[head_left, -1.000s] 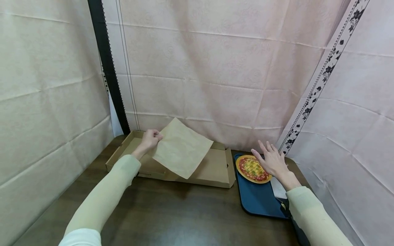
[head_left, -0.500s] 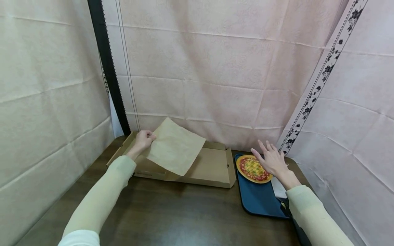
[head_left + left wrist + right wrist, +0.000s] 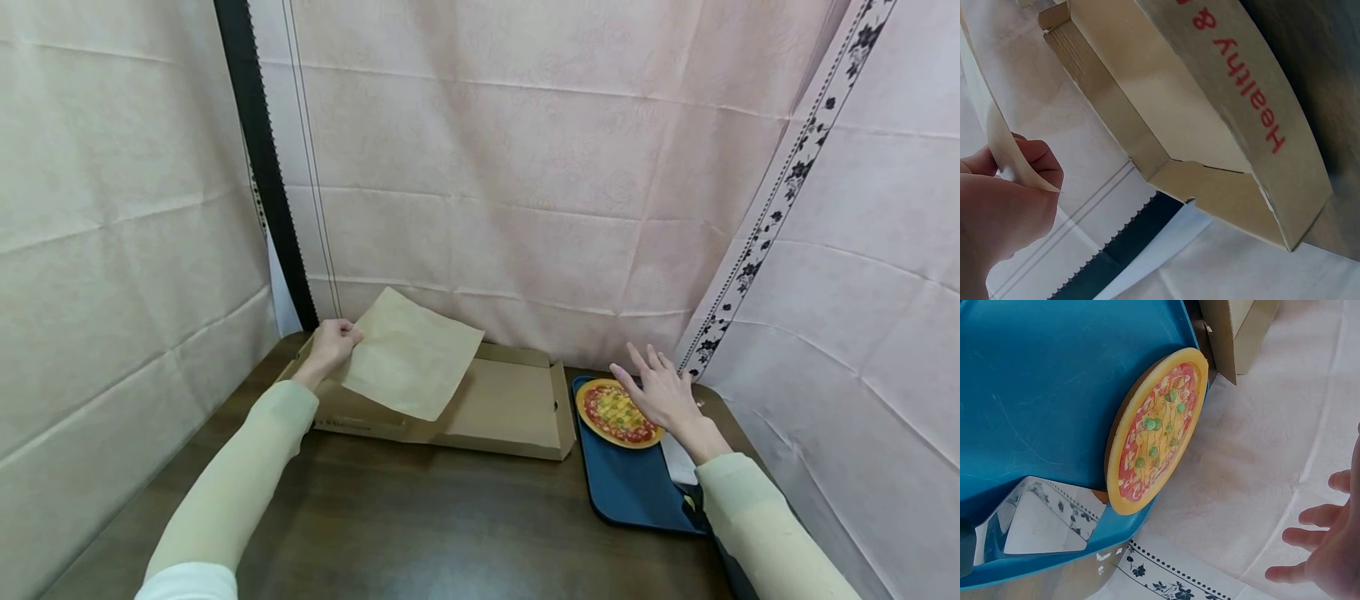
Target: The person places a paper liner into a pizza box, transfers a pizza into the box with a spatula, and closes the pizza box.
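Note:
Between its thumb and fingers my left hand [image 3: 330, 348] pinches one corner of a square sheet of brown paper [image 3: 415, 354]. The sheet hangs tilted above the left and middle part of an open cardboard pizza box [image 3: 517, 400]. Red lettering shows on the box's side wall [image 3: 1254, 94] in the left wrist view. My right hand [image 3: 663, 396], fingers spread and holding nothing, hovers over the right side of a blue tray [image 3: 633, 492]. Below it a small pizza [image 3: 618, 412], toy-like in look, lies at the tray's far end.
On the tray beside the pizza is a flat metal server [image 3: 1050, 515] with a dark handle, partly under my right arm in the head view. The brown table [image 3: 420, 517] stretches in front of the box. Pale cloth curtains [image 3: 487, 167] stand close behind and at both sides.
My left hand has moved left with the paper, which now hangs further left over the box and bares more of its right part. The right hand stays almost still.

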Demonstrator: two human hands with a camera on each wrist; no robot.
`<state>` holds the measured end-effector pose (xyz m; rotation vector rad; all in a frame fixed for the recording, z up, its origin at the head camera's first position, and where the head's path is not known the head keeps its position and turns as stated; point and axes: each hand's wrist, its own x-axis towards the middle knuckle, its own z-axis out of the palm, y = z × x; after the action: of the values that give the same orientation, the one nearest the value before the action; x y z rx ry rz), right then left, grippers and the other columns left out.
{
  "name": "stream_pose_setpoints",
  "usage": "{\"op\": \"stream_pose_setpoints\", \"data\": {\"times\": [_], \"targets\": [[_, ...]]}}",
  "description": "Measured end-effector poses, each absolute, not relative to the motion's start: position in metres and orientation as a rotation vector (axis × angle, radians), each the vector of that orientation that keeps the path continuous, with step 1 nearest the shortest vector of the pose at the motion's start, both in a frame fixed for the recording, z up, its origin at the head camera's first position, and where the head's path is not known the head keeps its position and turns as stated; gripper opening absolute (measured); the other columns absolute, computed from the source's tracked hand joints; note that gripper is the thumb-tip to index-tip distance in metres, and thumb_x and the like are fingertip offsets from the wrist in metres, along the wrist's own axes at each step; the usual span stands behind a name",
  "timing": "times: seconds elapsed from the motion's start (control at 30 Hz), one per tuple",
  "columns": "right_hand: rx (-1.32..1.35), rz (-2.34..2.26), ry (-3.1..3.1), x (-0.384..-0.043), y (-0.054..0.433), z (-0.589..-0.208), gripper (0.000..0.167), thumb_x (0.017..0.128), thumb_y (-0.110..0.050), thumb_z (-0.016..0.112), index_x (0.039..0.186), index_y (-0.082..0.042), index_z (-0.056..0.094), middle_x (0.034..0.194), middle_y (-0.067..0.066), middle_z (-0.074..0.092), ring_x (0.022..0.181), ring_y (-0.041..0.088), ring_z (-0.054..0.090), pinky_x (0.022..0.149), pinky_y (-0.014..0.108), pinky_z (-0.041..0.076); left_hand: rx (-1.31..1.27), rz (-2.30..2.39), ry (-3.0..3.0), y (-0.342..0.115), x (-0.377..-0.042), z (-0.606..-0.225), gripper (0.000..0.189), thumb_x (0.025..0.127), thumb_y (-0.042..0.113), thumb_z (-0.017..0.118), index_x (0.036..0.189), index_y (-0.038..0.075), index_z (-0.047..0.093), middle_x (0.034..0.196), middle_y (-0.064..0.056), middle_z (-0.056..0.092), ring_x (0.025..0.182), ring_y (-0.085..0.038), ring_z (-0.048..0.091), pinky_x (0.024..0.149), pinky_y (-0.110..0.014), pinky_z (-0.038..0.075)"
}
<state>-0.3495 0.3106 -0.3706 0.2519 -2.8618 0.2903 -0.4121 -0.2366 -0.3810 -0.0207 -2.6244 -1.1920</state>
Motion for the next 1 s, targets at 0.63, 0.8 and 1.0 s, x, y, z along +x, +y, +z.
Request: {"op": "stream_pose_setpoints", "data": {"times": [0.63, 0.8, 1.0], "targets": [[0.256, 0.272, -2.873, -0.351, 0.306, -0.37, 0.075, 0.098, -0.064, 0.026, 0.155, -0.014, 0.022, 0.155, 0.032, 0.02, 0.14, 0.054, 0.02, 0.099, 0.082, 0.01, 0.065, -1.161, -2.624, -0.266, -0.409, -0.384, 0.029, 0.099, 0.017, 0.051, 0.106, -0.008, 0.066, 0.106, -0.026, 0.064, 0.093, -0.033, 0.057, 0.081, -0.04, 0.047], [0.255, 0.27, -2.872, -0.351, 0.307, -0.371, 0.075, 0.098, -0.063, 0.026, 0.155, -0.014, 0.023, 0.155, 0.032, 0.02, 0.14, 0.053, 0.02, 0.099, 0.082, 0.01, 0.092, -1.157, -2.622, -0.27, -0.409, -0.386, 0.029, 0.099, 0.017, 0.052, 0.105, -0.007, 0.066, 0.105, -0.024, 0.064, 0.09, -0.029, 0.056, 0.077, -0.036, 0.046], [0.257, 0.272, -2.873, -0.351, 0.307, -0.371, 0.075, 0.099, -0.063, 0.026, 0.154, -0.013, 0.023, 0.155, 0.032, 0.02, 0.14, 0.054, 0.02, 0.099, 0.082, 0.01, 0.106, -1.146, -2.614, -0.276, -0.409, -0.387, 0.029, 0.099, 0.017, 0.052, 0.104, -0.008, 0.066, 0.097, -0.023, 0.065, 0.084, -0.028, 0.055, 0.076, -0.036, 0.046]]}}
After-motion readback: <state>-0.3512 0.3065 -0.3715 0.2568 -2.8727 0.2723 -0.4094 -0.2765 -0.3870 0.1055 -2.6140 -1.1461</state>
